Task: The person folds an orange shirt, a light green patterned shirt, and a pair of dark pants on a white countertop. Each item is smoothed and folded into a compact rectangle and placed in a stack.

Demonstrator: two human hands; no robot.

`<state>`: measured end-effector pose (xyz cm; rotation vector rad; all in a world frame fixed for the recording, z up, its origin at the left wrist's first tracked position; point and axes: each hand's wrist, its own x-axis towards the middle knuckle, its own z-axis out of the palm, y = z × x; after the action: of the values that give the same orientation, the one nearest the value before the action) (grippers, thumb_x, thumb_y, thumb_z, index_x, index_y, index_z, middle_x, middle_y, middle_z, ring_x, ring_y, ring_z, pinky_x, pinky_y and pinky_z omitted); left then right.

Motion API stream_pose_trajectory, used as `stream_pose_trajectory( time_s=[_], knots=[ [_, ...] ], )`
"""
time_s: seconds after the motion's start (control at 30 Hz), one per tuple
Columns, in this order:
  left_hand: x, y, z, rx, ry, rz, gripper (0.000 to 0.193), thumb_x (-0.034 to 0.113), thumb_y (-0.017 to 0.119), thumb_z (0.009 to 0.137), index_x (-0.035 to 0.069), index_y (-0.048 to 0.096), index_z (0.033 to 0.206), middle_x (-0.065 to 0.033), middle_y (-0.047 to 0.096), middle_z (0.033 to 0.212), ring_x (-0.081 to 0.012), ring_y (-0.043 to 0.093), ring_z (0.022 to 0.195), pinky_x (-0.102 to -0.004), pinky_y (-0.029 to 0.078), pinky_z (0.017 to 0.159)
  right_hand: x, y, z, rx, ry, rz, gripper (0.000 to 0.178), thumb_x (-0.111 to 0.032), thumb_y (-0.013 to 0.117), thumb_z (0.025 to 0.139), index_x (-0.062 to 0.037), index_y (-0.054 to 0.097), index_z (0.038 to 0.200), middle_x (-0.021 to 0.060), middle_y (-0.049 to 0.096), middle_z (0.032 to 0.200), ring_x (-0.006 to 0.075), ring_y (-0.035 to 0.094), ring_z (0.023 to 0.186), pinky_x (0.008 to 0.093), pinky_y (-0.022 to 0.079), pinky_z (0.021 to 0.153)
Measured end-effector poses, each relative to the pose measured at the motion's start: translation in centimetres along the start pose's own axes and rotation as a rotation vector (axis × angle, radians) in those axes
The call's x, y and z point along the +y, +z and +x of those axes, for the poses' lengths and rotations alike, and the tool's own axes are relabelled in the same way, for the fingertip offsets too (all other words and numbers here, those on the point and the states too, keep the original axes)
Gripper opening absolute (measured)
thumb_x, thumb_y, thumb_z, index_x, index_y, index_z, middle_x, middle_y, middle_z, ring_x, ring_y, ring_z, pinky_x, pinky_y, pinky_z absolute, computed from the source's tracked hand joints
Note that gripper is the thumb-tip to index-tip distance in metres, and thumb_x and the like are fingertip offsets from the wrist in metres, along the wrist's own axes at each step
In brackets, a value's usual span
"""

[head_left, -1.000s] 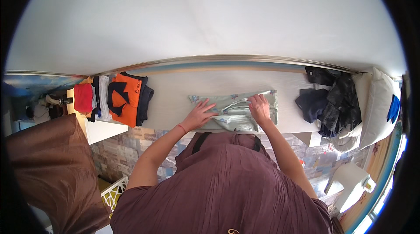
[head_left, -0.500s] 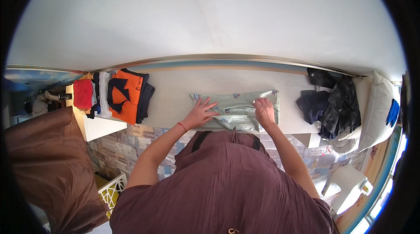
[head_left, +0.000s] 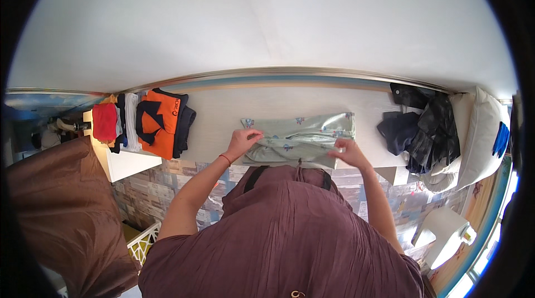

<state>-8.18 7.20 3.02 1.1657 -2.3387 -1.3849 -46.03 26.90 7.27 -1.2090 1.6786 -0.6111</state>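
A pale green, shiny garment with small flower prints lies as a folded strip on the white tabletop in front of me. My left hand, with a red string on its wrist, pinches the garment's left end. At the right end, my right hand closes its fingers on the near edge of the cloth. Creases run lengthwise between the two hands. Whether it is a top or trousers cannot be made out.
At the left of the table are folded clothes: an orange and navy shirt, white cloth and a red piece. Rightward lie a black leather-like jacket, a dark navy garment and a white pillow. Brown cloth hangs lower left.
My left hand has gone from lying spread on the garment to pinching its left end. The right hand has moved down to the near edge, and the near part of the cloth lies flatter.
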Motion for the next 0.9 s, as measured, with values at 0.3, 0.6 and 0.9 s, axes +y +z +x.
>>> stream_pose_trajectory(
  time_s=[0.3, 0.6, 0.9],
  knots=[
    [0.5, -0.9, 2.2, -0.062, -0.022, 0.033, 0.026, 0.023, 0.079, 0.085, 0.004, 0.074, 0.101, -0.0095, 0.075, 0.091, -0.0176, 0.072, 0.079, -0.0297, 0.055, 0.072, 3.8, -3.7, 5.1, 0.161, 0.018, -0.293, 0.037, -0.030, 0.083, 0.075, -0.0010, 0.074, 0.095, 0.0150, 0.072, 0.086, 0.0280, 0.069, 0.080, 0.0375, 0.053, 0.074],
    [-0.4, -2.1, 2.4, 0.021, -0.081, 0.106, 0.022, 0.027, 0.075, 0.086, 0.007, 0.071, 0.092, -0.0103, 0.071, 0.081, -0.0252, 0.069, 0.073, -0.0362, 0.053, 0.068, 4.0, -5.4, 6.7, 0.187, 0.202, -0.120, 0.034, -0.028, 0.082, 0.073, -0.0060, 0.074, 0.098, 0.0144, 0.073, 0.089, 0.0306, 0.070, 0.084, 0.0403, 0.054, 0.075],
    [3.1, 1.3, 2.5, 0.326, 0.346, 0.534, 0.031, 0.010, 0.063, 0.090, 0.008, 0.064, 0.120, -0.0107, 0.066, 0.122, -0.0323, 0.062, 0.113, -0.0414, 0.051, 0.092, 1.1, -0.6, 6.5, 0.865, -0.133, -0.463, 0.018, -0.002, 0.066, 0.082, -0.0071, 0.062, 0.099, 0.0117, 0.060, 0.090, 0.0329, 0.058, 0.086, 0.0462, 0.048, 0.076]
  ],
)
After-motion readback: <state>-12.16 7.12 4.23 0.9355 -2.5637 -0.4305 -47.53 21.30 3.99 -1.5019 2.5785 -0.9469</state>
